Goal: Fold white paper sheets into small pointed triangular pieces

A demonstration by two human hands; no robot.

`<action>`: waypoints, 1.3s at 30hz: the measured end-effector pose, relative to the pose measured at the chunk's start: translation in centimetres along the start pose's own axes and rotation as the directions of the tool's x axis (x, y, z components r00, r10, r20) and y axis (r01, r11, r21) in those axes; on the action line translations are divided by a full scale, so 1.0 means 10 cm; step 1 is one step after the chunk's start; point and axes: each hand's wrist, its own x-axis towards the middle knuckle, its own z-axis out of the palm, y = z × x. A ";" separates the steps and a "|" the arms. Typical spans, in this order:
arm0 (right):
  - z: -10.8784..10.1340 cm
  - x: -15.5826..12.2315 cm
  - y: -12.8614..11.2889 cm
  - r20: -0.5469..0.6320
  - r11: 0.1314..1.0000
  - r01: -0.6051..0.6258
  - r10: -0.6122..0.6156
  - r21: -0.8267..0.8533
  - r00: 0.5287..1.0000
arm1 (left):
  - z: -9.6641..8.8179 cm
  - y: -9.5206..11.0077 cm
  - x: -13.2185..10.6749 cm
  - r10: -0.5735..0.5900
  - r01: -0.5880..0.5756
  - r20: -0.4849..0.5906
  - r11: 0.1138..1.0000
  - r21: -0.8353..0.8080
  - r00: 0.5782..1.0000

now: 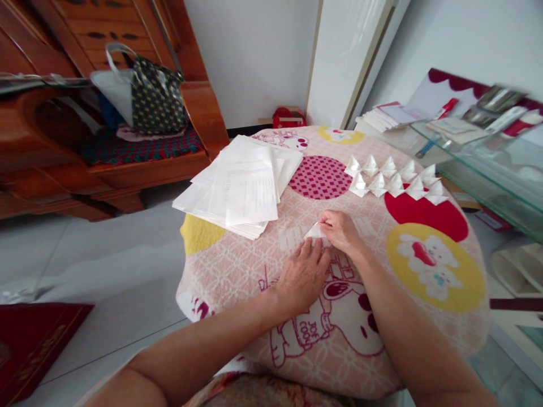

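Observation:
A small folded piece of white paper point(314, 231) lies on the cloth-covered table in front of me. My right hand point(339, 229) pinches its upper right part between thumb and fingers. Flat on the table, my left hand point(303, 274) has its fingers stretched out, with the fingertips touching the paper's lower edge. Part of the folded paper is hidden behind both hands. Beyond, to the left, is a loose stack of white sheets point(250, 186), some with faint print. Several folded white paper shapes point(396, 183) with pointed tops stand in two rows at the far right.
The patterned tablecloth point(237, 271) covers a round table. At right, a glass shelf point(466, 164) with papers and a red pen point(447, 108) borders the table. A wooden bench point(153, 158) holding a dark patterned bag point(155, 99) is at left. A red box point(42, 345) is at lower left.

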 end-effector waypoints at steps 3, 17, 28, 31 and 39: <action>-0.01 -0.01 -0.02 -0.008 0.999 -0.016 0.017 0.030 1.000 | -0.15 -0.08 0.06 0.001 0.011 0.066 0.986 -0.168 0.998; -0.09 -0.11 0.06 0.060 0.976 -0.103 0.093 0.194 0.994 | -0.20 -0.71 0.85 -0.344 0.387 0.177 0.822 -0.417 0.922; -0.28 -0.13 0.25 0.172 0.904 -0.101 0.031 0.414 0.985 | -0.13 -0.89 0.99 -0.266 0.358 0.259 0.456 -0.815 0.928; -0.36 -0.16 0.27 0.241 0.869 -0.136 0.019 0.476 0.970 | -0.10 -0.91 0.99 -0.253 0.347 0.292 0.206 -0.915 0.922; -0.27 -0.20 0.13 0.247 0.716 -0.252 0.114 0.652 0.962 | -0.10 -0.85 0.95 -0.271 0.261 0.239 0.048 -0.964 0.933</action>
